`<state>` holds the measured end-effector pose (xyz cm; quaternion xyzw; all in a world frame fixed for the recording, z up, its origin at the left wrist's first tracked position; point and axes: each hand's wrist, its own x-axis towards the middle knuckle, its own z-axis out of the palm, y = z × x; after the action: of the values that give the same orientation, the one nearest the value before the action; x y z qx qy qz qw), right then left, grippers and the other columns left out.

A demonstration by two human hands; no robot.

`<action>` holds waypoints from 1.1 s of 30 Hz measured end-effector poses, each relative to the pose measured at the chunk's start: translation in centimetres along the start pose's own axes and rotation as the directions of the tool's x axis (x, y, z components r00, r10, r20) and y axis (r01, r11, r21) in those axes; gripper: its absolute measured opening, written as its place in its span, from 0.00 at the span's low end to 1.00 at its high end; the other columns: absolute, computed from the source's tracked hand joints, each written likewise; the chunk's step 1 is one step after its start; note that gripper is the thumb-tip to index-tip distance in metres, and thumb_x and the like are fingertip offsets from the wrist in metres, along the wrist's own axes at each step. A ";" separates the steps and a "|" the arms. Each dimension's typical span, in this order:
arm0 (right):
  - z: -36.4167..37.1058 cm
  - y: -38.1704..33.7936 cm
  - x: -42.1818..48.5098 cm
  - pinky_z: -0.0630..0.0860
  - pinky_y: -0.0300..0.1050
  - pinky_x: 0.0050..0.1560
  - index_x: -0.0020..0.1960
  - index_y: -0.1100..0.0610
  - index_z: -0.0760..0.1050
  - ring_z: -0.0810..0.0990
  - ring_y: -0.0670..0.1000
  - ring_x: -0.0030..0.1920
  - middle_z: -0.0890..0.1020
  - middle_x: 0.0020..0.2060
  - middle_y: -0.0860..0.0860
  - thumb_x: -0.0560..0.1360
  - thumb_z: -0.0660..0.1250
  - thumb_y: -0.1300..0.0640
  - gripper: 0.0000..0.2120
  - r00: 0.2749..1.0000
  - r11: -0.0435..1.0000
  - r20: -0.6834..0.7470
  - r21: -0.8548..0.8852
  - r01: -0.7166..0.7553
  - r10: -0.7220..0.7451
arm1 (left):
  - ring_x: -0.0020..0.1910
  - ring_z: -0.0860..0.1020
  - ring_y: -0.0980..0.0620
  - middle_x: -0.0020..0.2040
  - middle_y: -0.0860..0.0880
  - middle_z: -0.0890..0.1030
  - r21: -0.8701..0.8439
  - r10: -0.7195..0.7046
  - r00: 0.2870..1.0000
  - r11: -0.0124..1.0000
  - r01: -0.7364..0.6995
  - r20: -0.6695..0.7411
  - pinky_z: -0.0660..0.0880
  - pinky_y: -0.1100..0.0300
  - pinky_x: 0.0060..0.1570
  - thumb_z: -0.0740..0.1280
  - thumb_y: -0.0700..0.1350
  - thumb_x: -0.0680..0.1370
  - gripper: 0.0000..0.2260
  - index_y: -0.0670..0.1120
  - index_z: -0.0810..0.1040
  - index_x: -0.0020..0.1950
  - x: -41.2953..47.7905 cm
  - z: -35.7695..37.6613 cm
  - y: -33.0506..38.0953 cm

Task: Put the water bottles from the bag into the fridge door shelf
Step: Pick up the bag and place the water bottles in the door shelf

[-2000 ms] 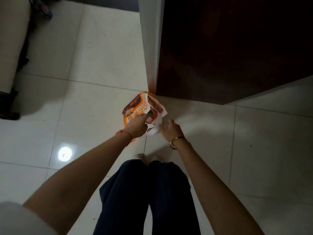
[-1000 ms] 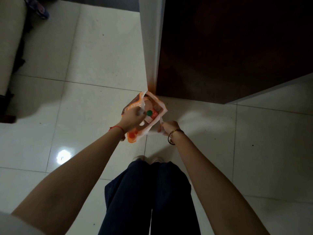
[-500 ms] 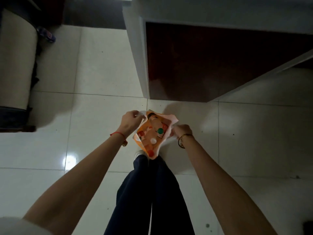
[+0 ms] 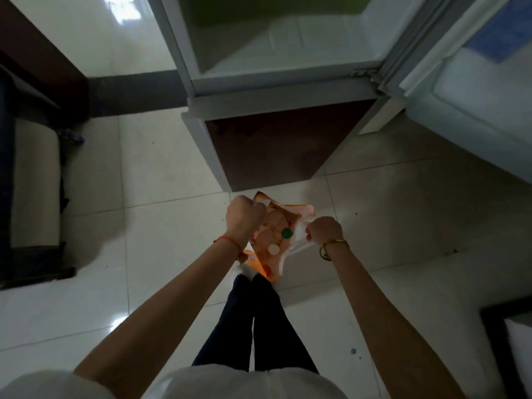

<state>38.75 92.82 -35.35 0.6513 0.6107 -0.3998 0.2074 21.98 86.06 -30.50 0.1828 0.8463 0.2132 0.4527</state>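
Two hands hold an orange and white plastic bag stretched open at the centre of the frame, above the pale tiled floor. The left hand is closed into a fist around the bag's left edge, a red thread at its wrist; the right hand is clenched on the bag's white right edge, a gold bangle at its wrist. Down in the open mouth of the bag three bottle caps show: a green cap nearest the right hand, a white cap just below it, and a red cap lower still, near the bag's bottom fold. The bottles themselves are mostly hidden by the plastic.

The fridge fills the upper middle of the frame, its upper compartment standing open with a pale, blurred interior, and a dark brown lower door shut beneath it. The open fridge door swings out to the upper right, its inner lining white; its shelves are too blurred to make out. The person's dark trouser legs run down from under the bag, and a beige cushioned seat sits along the left edge
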 end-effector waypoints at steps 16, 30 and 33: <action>-8.3 4.1 -12.6 0.71 0.43 0.40 0.50 0.64 0.82 0.77 0.55 0.43 0.81 0.41 0.56 0.79 0.61 0.57 0.14 0.905 0.954 -0.421 0.240 0.182 -0.067 | 0.31 0.70 0.49 0.37 0.43 0.72 -0.187 0.135 0.968 0.978 -0.095 0.212 0.67 0.56 0.35 0.65 0.40 0.76 0.07 0.36 0.77 0.48 -13.1 -3.9 9.5; -8.9 10.5 -12.8 0.70 0.46 0.55 0.63 0.62 0.73 0.75 0.60 0.58 0.77 0.57 0.59 0.76 0.68 0.53 0.19 0.788 0.875 -0.607 0.430 0.224 0.097 | 0.28 0.64 0.51 0.31 0.45 0.69 -0.363 0.215 0.918 0.928 -0.085 0.334 0.57 0.68 0.18 0.62 0.46 0.79 0.11 0.41 0.73 0.40 -18.4 -2.6 15.9; -10.0 10.8 -11.3 0.71 0.46 0.54 0.60 0.59 0.74 0.76 0.59 0.57 0.78 0.55 0.58 0.74 0.70 0.50 0.19 0.797 0.911 -0.602 0.355 0.210 0.051 | 0.28 0.65 0.51 0.31 0.47 0.69 -0.376 0.228 0.914 0.922 -0.092 0.335 0.57 0.68 0.17 0.62 0.47 0.79 0.12 0.43 0.72 0.37 -18.8 -1.5 17.6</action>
<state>52.54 91.48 -22.96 0.7453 0.5760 -0.2994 -0.1523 32.58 91.11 -7.56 0.2055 0.6749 0.3595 0.6108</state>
